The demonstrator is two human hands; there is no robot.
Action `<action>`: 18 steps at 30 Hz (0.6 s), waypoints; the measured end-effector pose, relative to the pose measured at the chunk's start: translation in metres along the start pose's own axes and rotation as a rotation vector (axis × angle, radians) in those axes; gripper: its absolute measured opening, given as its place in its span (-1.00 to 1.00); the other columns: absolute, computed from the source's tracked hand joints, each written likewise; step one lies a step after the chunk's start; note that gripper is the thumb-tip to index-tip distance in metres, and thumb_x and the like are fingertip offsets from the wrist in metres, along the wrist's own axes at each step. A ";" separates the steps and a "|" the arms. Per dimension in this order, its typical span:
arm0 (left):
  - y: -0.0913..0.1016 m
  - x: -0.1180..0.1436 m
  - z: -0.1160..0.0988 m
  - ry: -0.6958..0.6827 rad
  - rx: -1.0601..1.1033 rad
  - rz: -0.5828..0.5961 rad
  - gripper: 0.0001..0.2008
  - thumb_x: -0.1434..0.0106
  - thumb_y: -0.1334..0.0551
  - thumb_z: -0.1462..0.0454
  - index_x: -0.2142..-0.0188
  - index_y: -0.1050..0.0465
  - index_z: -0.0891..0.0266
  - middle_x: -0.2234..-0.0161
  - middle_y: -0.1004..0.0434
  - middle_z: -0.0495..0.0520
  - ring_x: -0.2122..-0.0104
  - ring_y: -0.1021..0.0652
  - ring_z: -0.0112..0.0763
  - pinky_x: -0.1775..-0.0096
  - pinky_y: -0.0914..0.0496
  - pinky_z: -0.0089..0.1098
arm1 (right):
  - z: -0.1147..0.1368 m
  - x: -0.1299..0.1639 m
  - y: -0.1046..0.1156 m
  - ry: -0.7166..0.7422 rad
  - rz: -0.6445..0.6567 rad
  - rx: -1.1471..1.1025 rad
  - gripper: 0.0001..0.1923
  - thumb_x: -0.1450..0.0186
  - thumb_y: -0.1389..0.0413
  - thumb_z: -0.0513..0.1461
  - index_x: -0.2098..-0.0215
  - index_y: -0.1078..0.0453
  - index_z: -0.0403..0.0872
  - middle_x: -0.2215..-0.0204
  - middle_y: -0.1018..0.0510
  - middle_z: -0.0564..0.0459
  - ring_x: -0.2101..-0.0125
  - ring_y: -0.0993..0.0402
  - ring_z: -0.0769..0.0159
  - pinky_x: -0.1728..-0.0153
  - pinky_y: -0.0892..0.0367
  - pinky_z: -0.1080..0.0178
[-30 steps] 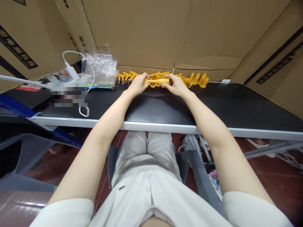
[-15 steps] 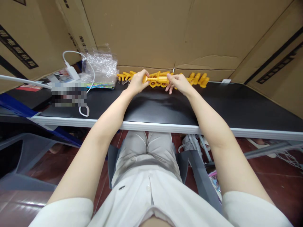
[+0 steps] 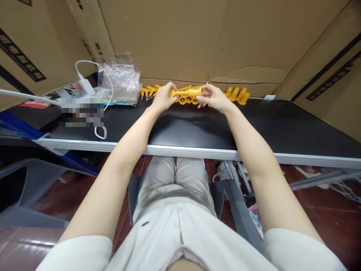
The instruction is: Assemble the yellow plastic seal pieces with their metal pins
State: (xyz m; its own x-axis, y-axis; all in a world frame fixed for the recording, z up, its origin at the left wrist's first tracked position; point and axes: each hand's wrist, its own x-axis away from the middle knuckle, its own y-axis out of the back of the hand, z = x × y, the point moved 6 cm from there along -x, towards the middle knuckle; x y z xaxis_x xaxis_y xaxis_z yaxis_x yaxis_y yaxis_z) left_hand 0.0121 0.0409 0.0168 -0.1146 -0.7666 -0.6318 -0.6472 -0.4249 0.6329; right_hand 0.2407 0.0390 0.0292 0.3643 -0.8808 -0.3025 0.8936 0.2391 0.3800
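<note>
Both of my hands hold one long yellow plastic piece (image 3: pixel 187 92) level above the far side of the black table (image 3: pixel 197 128). My left hand (image 3: pixel 163 97) pinches its left end and my right hand (image 3: pixel 213 97) pinches its right end. Right behind and below it lies a row of several more yellow plastic pieces (image 3: pixel 235 94) against the cardboard wall, partly hidden by my hands.
A crumpled clear plastic bag (image 3: pixel 120 81) sits at the back left beside a white charger and cable (image 3: pixel 86 86). Cardboard sheets (image 3: pixel 180 37) close off the back and both sides. Chair legs and cables lie under the table at the right.
The yellow piece has risen slightly and shifted toward the wall. My right hand has turned so that its fingers pinch the piece's right end from below.
</note>
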 end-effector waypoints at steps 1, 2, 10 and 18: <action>0.000 0.000 -0.001 -0.010 0.002 0.000 -0.73 -0.19 -0.38 0.36 0.12 -0.45 0.17 0.21 -0.61 0.08 0.08 -0.59 -0.17 -0.08 -0.47 -0.24 | 0.001 0.001 -0.001 -0.007 0.006 0.002 -0.39 -0.16 -0.53 0.17 0.20 -0.39 -0.01 0.38 -0.66 0.09 0.53 -0.58 0.35 0.50 -0.46 0.32; 0.000 0.001 -0.002 -0.022 0.006 -0.002 -0.73 -0.19 -0.38 0.35 0.11 -0.45 0.17 0.21 -0.61 0.08 0.08 -0.59 -0.17 -0.08 -0.48 -0.24 | 0.001 0.002 -0.002 -0.023 0.009 0.003 -0.39 -0.20 -0.47 0.23 0.24 -0.38 -0.02 0.43 -0.64 0.07 0.57 -0.55 0.35 0.53 -0.44 0.31; -0.004 0.001 -0.002 -0.065 0.032 -0.007 -0.70 -0.23 -0.41 0.29 0.04 -0.51 0.16 0.16 -0.63 0.11 0.08 -0.60 -0.16 -0.11 -0.49 -0.17 | 0.002 0.004 -0.009 -0.140 -0.090 -0.056 -0.30 -0.25 -0.31 0.39 0.42 -0.34 -0.03 0.72 -0.37 0.12 0.76 -0.27 0.43 0.76 -0.10 0.37; -0.002 0.003 -0.007 -0.060 0.027 -0.027 -0.73 -0.25 -0.42 0.31 0.08 -0.48 0.15 0.15 -0.63 0.13 0.05 -0.61 -0.11 -0.15 -0.48 -0.07 | -0.012 -0.005 -0.007 -0.171 -0.140 -0.132 -0.27 -0.23 -0.25 0.45 0.35 -0.39 -0.02 0.70 -0.34 0.12 0.71 -0.21 0.42 0.76 -0.09 0.35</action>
State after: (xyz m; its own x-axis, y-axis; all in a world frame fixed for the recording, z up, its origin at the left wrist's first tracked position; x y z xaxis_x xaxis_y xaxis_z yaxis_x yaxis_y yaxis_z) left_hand 0.0180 0.0358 0.0170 -0.1413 -0.7246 -0.6745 -0.6707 -0.4311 0.6036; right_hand 0.2354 0.0471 0.0171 0.1950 -0.9627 -0.1878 0.9627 0.1513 0.2241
